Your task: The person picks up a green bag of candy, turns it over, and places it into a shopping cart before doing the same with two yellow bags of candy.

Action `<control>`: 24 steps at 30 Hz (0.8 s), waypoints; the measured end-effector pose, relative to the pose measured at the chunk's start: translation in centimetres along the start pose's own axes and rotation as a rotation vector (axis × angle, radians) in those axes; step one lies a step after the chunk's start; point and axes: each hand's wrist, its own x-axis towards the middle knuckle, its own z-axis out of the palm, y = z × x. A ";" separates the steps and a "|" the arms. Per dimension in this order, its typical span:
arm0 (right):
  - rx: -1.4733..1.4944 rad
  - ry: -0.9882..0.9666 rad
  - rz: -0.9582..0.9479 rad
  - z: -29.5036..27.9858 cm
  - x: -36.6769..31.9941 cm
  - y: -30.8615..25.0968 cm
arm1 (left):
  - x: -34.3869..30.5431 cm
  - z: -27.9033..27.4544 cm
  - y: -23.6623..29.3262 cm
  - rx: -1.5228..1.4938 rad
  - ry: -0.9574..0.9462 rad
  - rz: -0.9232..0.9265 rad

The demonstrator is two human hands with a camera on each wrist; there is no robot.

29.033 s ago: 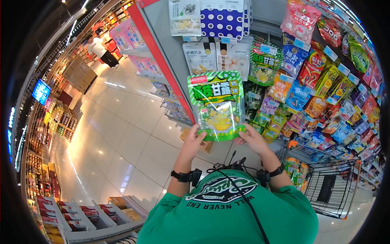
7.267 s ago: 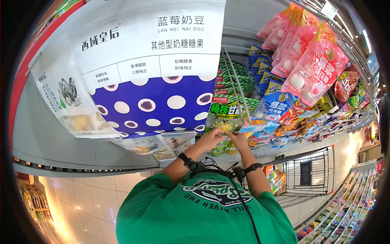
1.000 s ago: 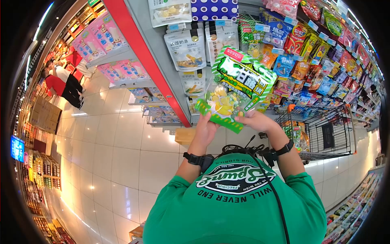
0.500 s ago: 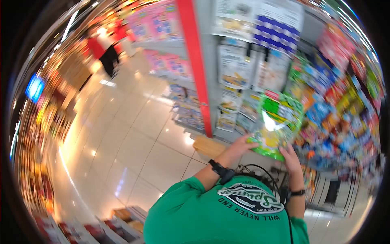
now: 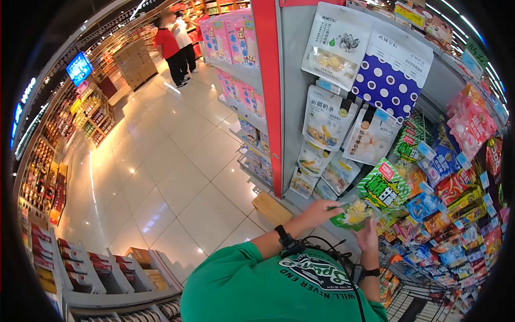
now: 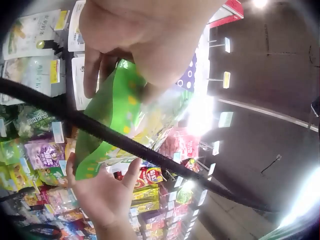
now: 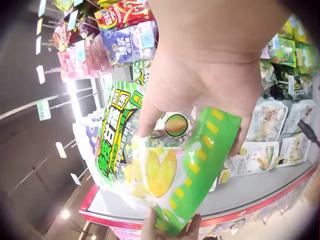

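Note:
Both hands hold a green-and-white gummy candy bag (image 5: 383, 185) by its bottom corners, in front of the candy rack. My left hand (image 5: 320, 213) pinches the left bottom corner, thumb in front; in the left wrist view this hand (image 6: 135, 40) curls over the green bottom edge. At the opposite corner, my right hand (image 5: 368, 236) grips with its thumb on the front and fingers behind, as the right wrist view shows of that hand (image 7: 200, 85). A mango picture and the clear window of the bag (image 7: 160, 170) face the wearer.
White milk-snack pouches (image 5: 328, 118) hang left of similar green bags (image 5: 410, 139) and many colourful candy packs. A wire shopping cart (image 5: 413, 300) with bags inside stands at lower right. A red shelf post (image 5: 266, 96) borders the aisle, where people (image 5: 170, 48) stand far off.
About seven seconds ago both hands were at the hanging green bags; now they hold one away from the rack. In the last second, the head view swung left and the bag shifted right in it.

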 end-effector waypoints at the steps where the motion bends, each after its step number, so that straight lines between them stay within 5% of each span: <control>1: -0.017 0.002 -0.008 -1.6 0.8 -0.4 | 0.8 0.7 0.2 0.019 0.043 0.011; 8: -0.040 0.049 -0.018 -8.2 3.3 -4.8 | 7.3 4.5 -1.0 0.241 0.095 0.101; 24: -0.123 0.164 -0.036 -10.9 8.3 -14.1 | 18.9 9.6 0.3 0.006 0.084 -0.066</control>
